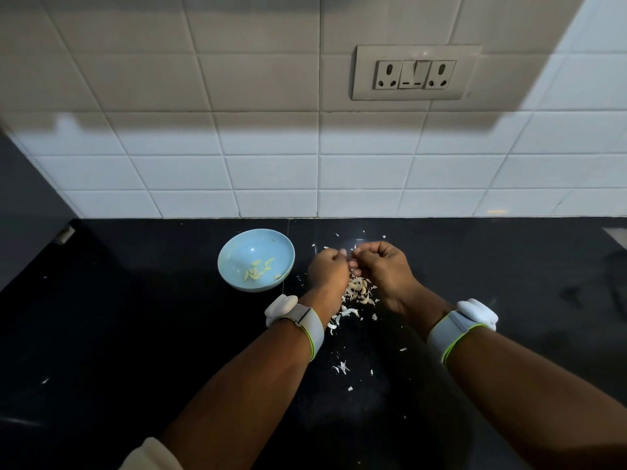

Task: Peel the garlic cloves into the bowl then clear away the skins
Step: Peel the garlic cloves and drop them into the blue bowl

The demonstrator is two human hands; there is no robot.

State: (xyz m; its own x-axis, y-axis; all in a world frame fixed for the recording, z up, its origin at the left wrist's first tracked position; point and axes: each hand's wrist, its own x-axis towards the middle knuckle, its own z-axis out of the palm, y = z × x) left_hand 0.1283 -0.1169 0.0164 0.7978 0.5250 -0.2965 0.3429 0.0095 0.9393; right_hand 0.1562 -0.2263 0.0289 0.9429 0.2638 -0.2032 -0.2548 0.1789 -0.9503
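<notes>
Blue bowl [256, 260] lies left of both curled hands, nearest left hand [328, 268]; right hand [381, 264] pinches something, contents hidden.

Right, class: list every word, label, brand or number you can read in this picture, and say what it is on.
None can be read.
Socket plate: no lettering shows.
Wristbands: plain, no brand visible.
Bowl: no marking.
</notes>
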